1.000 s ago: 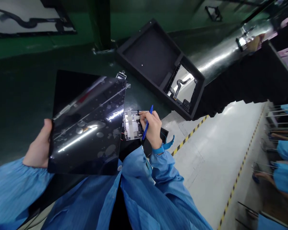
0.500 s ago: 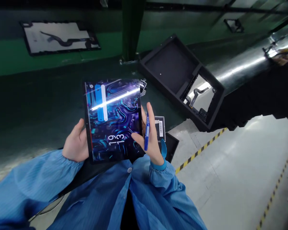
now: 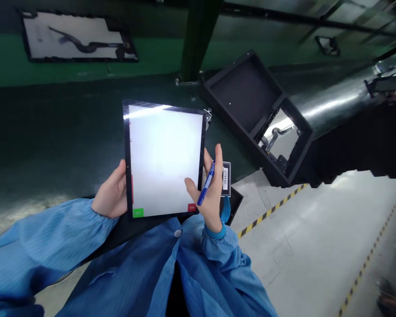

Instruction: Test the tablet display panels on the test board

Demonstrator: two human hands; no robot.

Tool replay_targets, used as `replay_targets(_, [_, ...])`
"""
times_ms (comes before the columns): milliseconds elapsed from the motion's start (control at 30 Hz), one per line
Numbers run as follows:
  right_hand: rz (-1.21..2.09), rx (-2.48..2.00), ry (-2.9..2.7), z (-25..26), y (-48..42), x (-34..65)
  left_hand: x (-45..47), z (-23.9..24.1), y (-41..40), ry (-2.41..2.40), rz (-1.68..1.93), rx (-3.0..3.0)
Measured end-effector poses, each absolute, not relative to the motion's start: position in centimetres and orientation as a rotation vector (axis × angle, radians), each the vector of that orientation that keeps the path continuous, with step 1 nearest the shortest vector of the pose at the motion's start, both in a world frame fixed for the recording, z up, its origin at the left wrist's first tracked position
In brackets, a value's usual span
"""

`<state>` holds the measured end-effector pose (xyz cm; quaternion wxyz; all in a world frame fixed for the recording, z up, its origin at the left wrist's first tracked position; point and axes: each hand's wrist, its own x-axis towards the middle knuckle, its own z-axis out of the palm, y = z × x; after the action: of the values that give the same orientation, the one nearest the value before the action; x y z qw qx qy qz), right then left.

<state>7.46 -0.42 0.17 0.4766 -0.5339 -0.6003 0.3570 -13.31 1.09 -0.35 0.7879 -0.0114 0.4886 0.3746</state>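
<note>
A tablet [image 3: 166, 154] is held above my lap, its screen lit plain white. Green and red blocks show at the screen's lower corners, and a light streak reflects along its top. My left hand [image 3: 112, 193] grips the tablet's left edge, thumb at the side and the other fingers hidden behind it. At the right edge is my right hand [image 3: 209, 193], closed around a blue marker pen [image 3: 206, 182] that lies across the palm. Its thumb reaches over the screen's right side; some fingers are behind the tablet.
A black foam case [image 3: 247, 94] lies to the right, with a screen panel [image 3: 280, 136] in one compartment. Another screen panel [image 3: 75, 37] with a flex cable is at the far left. A labelled box [image 3: 226, 178] sits beside my right hand. Yellow-black tape [image 3: 272, 209] crosses the floor.
The tablet's screen has switched from a purple-blue lock screen with a clock to plain white with green and red blocks. The tablet appears slightly farther right; both hands keep their hold.
</note>
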Motion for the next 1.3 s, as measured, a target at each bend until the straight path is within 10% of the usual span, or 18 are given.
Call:
replay_targets(467, [0.022, -1.660, -1.970, 5.9, 7.9, 11.7, -12.6, 0.8, 0.8, 1.220, 0.756, -0.091])
replay_targets(700, [-0.297, -0.962, -2.211, 6.4, 3.8, 11.7, -12.9, 0.1, 0.5, 1.070, 0.863, -0.074])
replay_targets(1300, [0.283, -0.789, -2.146, 10.8, 4.4, 11.7, -13.3, -1.4, 0.2, 0.969, 0.848, 0.211])
